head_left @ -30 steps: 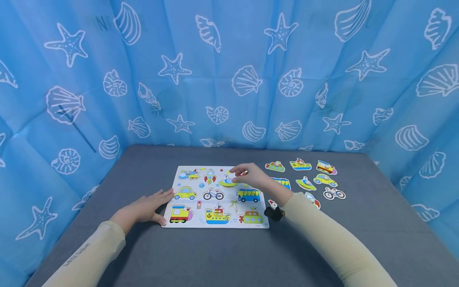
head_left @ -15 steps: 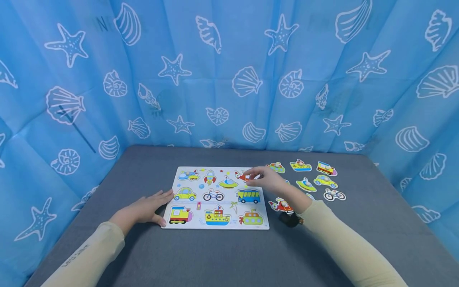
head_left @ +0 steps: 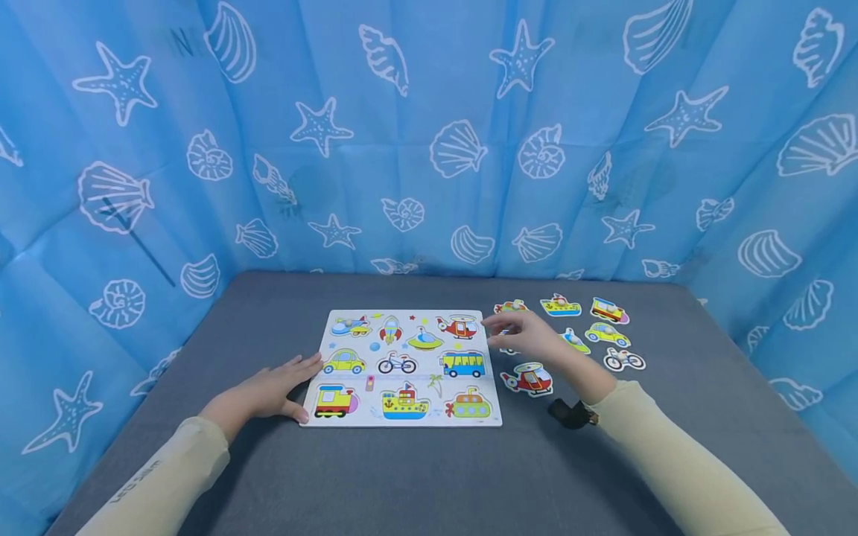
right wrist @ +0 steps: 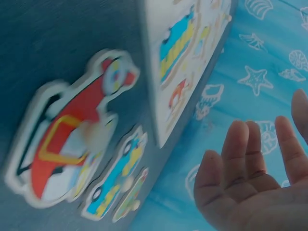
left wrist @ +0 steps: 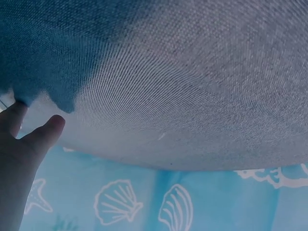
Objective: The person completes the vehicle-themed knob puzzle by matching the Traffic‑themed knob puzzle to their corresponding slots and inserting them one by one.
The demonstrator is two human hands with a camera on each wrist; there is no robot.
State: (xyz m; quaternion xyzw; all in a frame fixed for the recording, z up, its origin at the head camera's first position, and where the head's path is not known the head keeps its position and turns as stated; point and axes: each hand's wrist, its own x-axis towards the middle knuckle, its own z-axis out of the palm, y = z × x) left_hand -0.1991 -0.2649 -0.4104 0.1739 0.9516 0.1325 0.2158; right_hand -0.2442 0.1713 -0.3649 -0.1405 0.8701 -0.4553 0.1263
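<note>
A white peg-puzzle board (head_left: pixel 395 380) with printed vehicles lies flat on the table. My left hand (head_left: pixel 271 391) touches its left edge with fingers spread; part of that hand (left wrist: pixel 24 149) shows in the left wrist view. An airplane piece (head_left: pixel 350 326) sits at the board's top left. My right hand (head_left: pixel 529 339) hovers off the board's right side, holding nothing, its fingers loosely bent and apart in the right wrist view. Nearest it are a red helicopter piece (head_left: pixel 529 380) and a blue-yellow bus piece (right wrist: pixel 118 175), which the hand mostly covers in the head view.
Right of the board lie more knobbed pieces: a submarine (head_left: pixel 509 307), a ship (head_left: pixel 560 305), a train (head_left: pixel 609 310), a car (head_left: pixel 607 335), a bicycle (head_left: pixel 624 359) and a partly covered flying saucer (head_left: pixel 575 341). A blue shell-patterned curtain (head_left: pixel 429 186) hangs behind the grey table (head_left: pixel 402 484).
My right hand has moved right from above the board's flying saucer picture to the loose pieces, uncovering the board's helicopter picture and the loose helicopter piece. My left hand has stayed put.
</note>
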